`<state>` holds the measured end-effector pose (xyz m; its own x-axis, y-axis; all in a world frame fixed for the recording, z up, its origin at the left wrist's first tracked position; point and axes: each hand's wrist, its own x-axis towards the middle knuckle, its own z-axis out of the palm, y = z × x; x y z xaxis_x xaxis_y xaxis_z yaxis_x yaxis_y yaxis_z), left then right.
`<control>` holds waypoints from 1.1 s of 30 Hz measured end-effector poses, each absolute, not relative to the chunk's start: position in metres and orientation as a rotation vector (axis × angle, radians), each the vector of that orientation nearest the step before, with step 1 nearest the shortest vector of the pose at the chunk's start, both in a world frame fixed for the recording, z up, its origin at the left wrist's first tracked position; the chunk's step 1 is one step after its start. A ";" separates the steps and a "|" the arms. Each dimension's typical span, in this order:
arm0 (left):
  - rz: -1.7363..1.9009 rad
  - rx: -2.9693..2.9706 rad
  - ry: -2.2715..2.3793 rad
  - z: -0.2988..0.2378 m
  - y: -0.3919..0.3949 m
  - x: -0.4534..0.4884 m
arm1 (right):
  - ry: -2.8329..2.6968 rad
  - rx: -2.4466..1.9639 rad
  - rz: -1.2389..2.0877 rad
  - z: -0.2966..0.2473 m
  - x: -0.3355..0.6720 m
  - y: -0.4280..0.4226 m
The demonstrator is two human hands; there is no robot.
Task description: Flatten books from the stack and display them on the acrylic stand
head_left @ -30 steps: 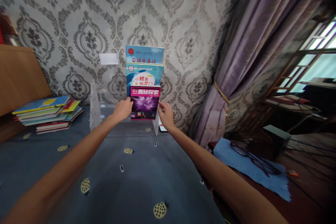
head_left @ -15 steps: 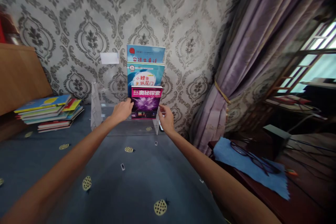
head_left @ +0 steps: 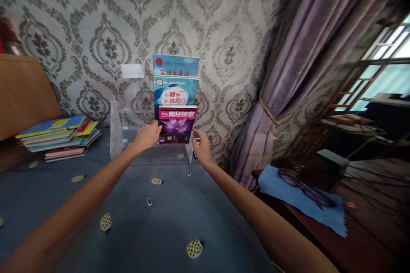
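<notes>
A pink and purple book (head_left: 177, 126) stands upright on the front tier of a clear acrylic book stand (head_left: 115, 136). My left hand (head_left: 147, 135) is closed on the book's left edge. At its right edge, by the stand's side panel, my right hand (head_left: 201, 146) has its fingers curled and touching the book; some fingertips are hidden. Behind it, a turquoise book (head_left: 175, 89) and a blue book (head_left: 176, 65) rise on the higher tiers. A blank white card (head_left: 132, 71) sits at the stand's top left.
A stack of books (head_left: 60, 134) lies left of the stand, near a wooden cabinet (head_left: 28, 94). The blue patterned cloth (head_left: 128, 230) covers the table. Glasses (head_left: 304, 185) rest on a light blue cloth (head_left: 272, 183) at right, below a purple curtain (head_left: 256, 145).
The view has shifted slightly to the right. Both hands stay at the sides of the pink and purple book, which keeps nearly the same position on the stand.
</notes>
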<state>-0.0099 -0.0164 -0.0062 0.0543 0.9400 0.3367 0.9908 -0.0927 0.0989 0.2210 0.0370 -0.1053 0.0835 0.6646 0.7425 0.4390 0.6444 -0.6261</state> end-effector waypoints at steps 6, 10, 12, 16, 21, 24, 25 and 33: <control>-0.473 -2.162 -1.984 -0.007 -0.019 -0.010 | -1.542 -0.962 0.248 -0.106 0.220 0.028; -0.465 -2.160 -1.985 -0.008 -0.020 -0.010 | -1.541 -0.964 0.271 -0.107 0.218 0.019; -0.462 -2.162 -1.985 -0.008 -0.021 -0.010 | -1.542 -0.964 0.281 -0.109 0.217 0.013; -0.461 -2.162 -1.988 -0.008 -0.022 -0.011 | -1.561 -0.952 0.301 -0.116 0.211 0.003; -0.483 -2.176 -1.980 -0.009 -0.024 -0.012 | -1.583 -0.923 0.339 -0.126 0.194 -0.006; -0.505 -2.197 -1.969 -0.012 -0.025 -0.012 | -1.610 -0.905 0.360 -0.131 0.184 -0.013; -0.512 -2.204 -1.967 -0.013 -0.025 -0.013 | -1.622 -0.900 0.366 -0.133 0.180 -0.015; -0.588 -2.244 -1.954 -0.021 -0.029 -0.015 | -1.710 -0.863 0.459 -0.149 0.158 -0.034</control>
<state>-0.0151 -0.0288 -0.0207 0.0973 0.9296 0.3554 0.9715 -0.1664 0.1691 0.1577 -0.0337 -0.1494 -0.1215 0.7426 0.6586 0.3131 0.6584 -0.6845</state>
